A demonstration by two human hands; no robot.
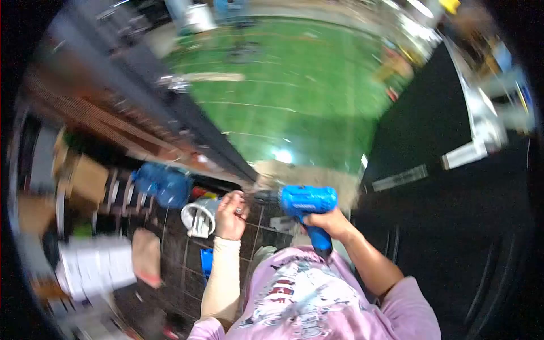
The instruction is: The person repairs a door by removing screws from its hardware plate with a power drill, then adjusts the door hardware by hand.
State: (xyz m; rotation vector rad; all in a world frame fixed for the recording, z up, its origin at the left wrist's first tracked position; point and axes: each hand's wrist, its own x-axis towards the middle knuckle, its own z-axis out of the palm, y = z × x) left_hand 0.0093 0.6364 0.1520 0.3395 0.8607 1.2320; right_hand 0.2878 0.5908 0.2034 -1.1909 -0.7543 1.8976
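My right hand (328, 222) is wrapped round the handle of a blue cordless drill (309, 201), held in front of my body. The drill's dark chuck (266, 197) points left. Just beyond that end is my left hand (231, 215), its fingers curled together. A small gap seems to lie between the fingertips and the drill's tip, though blur makes this hard to judge. Whatever the left fingers hold, if anything, is too small and smeared to name. A pale sleeve (222, 277) covers the left forearm.
A white bucket (186, 214) with pale pieces inside stands on dark tiles beyond my left hand. Near it lies a large blue water bottle (164, 185). Cardboard boxes (85, 178) are at the left. A black panel (422, 107) rises at right; a green floor (283, 85) stretches ahead.
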